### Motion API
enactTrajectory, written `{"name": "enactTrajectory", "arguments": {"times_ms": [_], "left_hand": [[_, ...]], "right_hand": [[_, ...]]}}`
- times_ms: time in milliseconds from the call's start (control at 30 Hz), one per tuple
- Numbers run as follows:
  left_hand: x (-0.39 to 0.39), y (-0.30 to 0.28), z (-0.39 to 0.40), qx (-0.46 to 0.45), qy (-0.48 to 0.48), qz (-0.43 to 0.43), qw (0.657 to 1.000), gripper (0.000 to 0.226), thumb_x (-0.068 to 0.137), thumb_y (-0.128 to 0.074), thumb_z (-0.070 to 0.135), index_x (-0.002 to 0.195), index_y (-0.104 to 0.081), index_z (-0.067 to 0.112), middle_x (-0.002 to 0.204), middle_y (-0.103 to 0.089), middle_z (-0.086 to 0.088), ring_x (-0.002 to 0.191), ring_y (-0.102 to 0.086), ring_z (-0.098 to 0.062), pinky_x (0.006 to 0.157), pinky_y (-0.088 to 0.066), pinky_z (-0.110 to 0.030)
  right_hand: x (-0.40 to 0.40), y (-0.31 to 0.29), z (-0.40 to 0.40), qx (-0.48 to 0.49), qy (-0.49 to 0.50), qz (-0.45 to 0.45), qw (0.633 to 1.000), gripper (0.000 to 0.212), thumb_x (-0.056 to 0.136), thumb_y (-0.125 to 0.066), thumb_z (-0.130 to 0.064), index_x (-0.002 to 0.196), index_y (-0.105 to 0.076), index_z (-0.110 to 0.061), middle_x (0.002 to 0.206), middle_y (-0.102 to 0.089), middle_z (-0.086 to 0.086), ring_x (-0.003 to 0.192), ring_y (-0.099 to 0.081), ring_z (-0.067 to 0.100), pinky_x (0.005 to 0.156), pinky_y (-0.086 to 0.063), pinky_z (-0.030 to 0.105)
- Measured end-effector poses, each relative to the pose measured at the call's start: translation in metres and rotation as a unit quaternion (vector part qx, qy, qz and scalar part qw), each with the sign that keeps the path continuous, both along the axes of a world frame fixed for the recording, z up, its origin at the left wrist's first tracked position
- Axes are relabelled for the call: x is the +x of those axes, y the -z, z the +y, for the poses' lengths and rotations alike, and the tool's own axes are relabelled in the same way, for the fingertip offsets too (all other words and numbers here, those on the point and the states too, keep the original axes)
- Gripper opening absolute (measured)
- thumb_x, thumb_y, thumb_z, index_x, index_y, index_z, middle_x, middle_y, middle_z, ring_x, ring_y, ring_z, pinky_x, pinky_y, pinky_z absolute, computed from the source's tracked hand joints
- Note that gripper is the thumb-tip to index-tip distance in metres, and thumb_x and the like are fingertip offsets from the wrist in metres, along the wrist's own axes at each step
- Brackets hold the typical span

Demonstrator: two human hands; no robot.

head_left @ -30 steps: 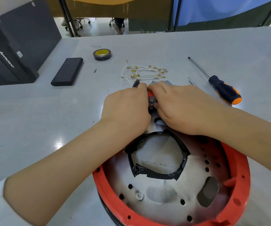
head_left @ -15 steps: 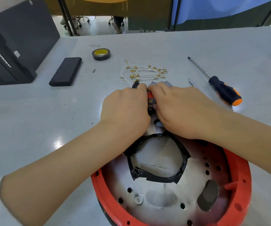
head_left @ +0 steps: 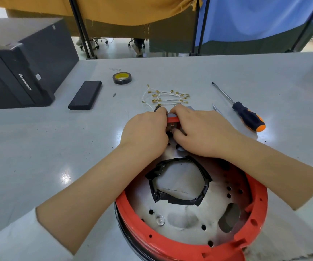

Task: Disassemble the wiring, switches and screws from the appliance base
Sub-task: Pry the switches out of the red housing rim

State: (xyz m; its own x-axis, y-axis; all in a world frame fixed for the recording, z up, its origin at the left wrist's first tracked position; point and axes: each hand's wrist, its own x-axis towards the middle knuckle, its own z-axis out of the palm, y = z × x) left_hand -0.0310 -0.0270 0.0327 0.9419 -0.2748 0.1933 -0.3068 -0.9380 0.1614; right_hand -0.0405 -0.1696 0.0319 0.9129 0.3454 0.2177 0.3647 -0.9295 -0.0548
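The round appliance base [head_left: 246,240], red-rimmed with a perforated metal plate and a ring of black tape [head_left: 178,198], lies on the grey table in front of me. At its far edge sits a red switch block [head_left: 172,120] with metal terminals. My left hand [head_left: 144,132] grips the block from the left and my right hand [head_left: 202,130] grips it from the right, fingers curled over its top. Most of the block is hidden by my fingers. A pile of loose white wires with brass terminals [head_left: 166,97] lies just beyond my hands.
An orange-and-black screwdriver [head_left: 246,113] lies to the right, a thin metal tool [head_left: 216,108] beside it. A tape roll [head_left: 122,78], a black bar [head_left: 85,95] and a small screw [head_left: 114,94] lie far left. A black computer case [head_left: 20,72] stands at the left edge.
Both hands stay on the switch block with only slight shifts of the fingers. The view has tilted a little; nothing has come free.
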Motion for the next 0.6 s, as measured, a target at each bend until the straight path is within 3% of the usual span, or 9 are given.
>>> {"name": "enactTrajectory", "arguments": {"times_ms": [67,167,233,333,400,467,600], "left_hand": [[0.001,0.0,0.001,-0.009,0.0,-0.004,1.0,0.026,0.089,-0.049,0.016,0.115,-0.048,0.015,0.097,-0.064,-0.01,0.072,-0.045,-0.028,0.059,-0.029,-0.032],[0.001,0.002,0.002,-0.026,0.011,-0.008,1.0,0.039,0.088,-0.049,0.015,0.127,-0.045,0.018,0.101,-0.065,-0.011,0.085,-0.058,-0.033,0.061,-0.032,-0.032],[0.002,0.004,0.002,-0.037,0.012,-0.014,0.999,0.047,0.088,-0.049,0.015,0.134,-0.04,0.021,0.105,-0.066,-0.011,0.091,-0.061,-0.033,0.063,-0.033,-0.031],[0.003,0.007,0.001,-0.044,0.005,-0.025,0.999,0.052,0.09,-0.049,0.018,0.14,-0.035,0.024,0.109,-0.066,-0.01,0.096,-0.062,-0.033,0.064,-0.033,-0.03],[0.003,0.008,0.001,-0.043,0.007,-0.031,0.999,0.053,0.09,-0.049,0.018,0.14,-0.034,0.024,0.109,-0.066,-0.01,0.095,-0.062,-0.033,0.064,-0.033,-0.03],[0.004,0.008,0.001,-0.042,0.011,-0.032,0.999,0.055,0.089,-0.05,0.017,0.141,-0.032,0.023,0.109,-0.066,-0.01,0.096,-0.061,-0.033,0.064,-0.033,-0.031],[0.006,0.01,0.001,-0.047,0.017,-0.037,0.998,0.058,0.089,-0.048,0.016,0.143,-0.028,0.023,0.111,-0.066,-0.01,0.098,-0.061,-0.033,0.066,-0.033,-0.031]], "right_hand": [[0.002,-0.005,0.0,0.056,0.024,0.051,0.997,0.031,0.084,-0.041,-0.044,0.11,-0.043,-0.029,0.083,-0.054,-0.013,0.075,-0.054,0.019,0.055,-0.028,0.031],[0.006,-0.01,-0.001,0.173,0.085,0.13,0.973,0.038,0.08,-0.037,-0.055,0.113,-0.046,-0.041,0.086,-0.058,-0.023,0.083,-0.053,0.009,0.07,-0.033,0.029],[0.012,-0.011,-0.003,0.249,0.101,0.161,0.95,0.032,0.086,-0.039,-0.057,0.11,-0.051,-0.039,0.085,-0.059,-0.025,0.084,-0.055,0.003,0.074,-0.037,0.028],[0.02,-0.012,-0.006,0.341,0.101,0.201,0.913,0.018,0.09,-0.055,-0.042,0.104,-0.059,-0.03,0.093,-0.063,-0.014,0.087,-0.06,0.007,0.081,-0.045,0.026],[0.024,-0.014,-0.006,0.382,0.098,0.231,0.889,0.005,0.089,-0.063,-0.032,0.091,-0.065,-0.028,0.09,-0.066,-0.009,0.078,-0.06,0.001,0.072,-0.045,0.012],[0.026,-0.019,-0.006,0.402,0.096,0.263,0.872,0.007,0.087,-0.066,-0.028,0.084,-0.07,-0.023,0.084,-0.07,-0.006,0.065,-0.061,-0.004,0.06,-0.044,0.004],[0.03,-0.026,-0.009,0.427,0.103,0.343,0.83,0.023,0.085,-0.069,-0.028,0.098,-0.073,-0.009,0.094,-0.075,0.006,0.069,-0.067,0.008,0.067,-0.053,0.016]]}}
